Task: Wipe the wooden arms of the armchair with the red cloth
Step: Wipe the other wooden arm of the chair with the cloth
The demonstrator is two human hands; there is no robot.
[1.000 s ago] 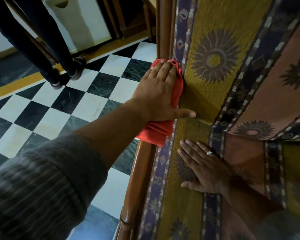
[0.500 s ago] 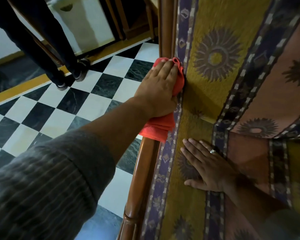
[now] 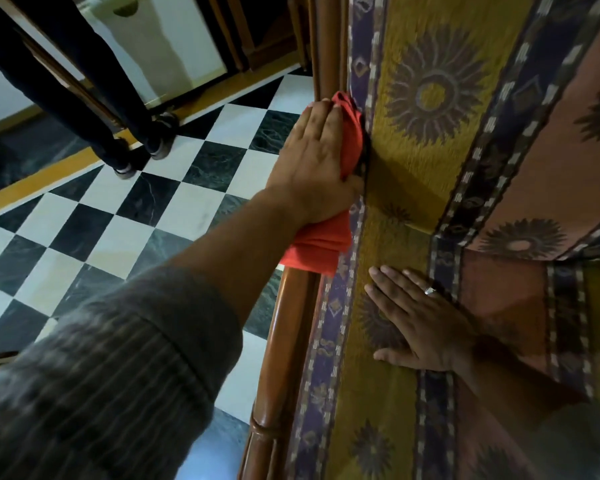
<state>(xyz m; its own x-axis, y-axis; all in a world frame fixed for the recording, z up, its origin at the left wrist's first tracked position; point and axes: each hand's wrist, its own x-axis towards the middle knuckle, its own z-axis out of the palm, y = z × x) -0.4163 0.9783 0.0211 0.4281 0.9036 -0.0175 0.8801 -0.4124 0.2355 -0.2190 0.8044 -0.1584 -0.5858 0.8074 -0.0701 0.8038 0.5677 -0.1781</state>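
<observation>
On the wooden arm [image 3: 293, 327] of a patterned armchair [image 3: 430, 98], the left hand [image 3: 317, 161] presses the red cloth [image 3: 321, 245] against the rail, fingers [image 3: 321, 116] extended over the fabric and thumb tucked toward the upholstery, pinning it in place. The cloth drapes over the arm beneath the wrist. The right hand [image 3: 420, 320], wearing a ring [image 3: 429, 290], lies flat and spread, holding nothing, on the seat cushion [image 3: 378, 410]. A second person's legs [image 3: 94, 91] stand on the checkered floor [image 3: 94, 216] beyond.
</observation>
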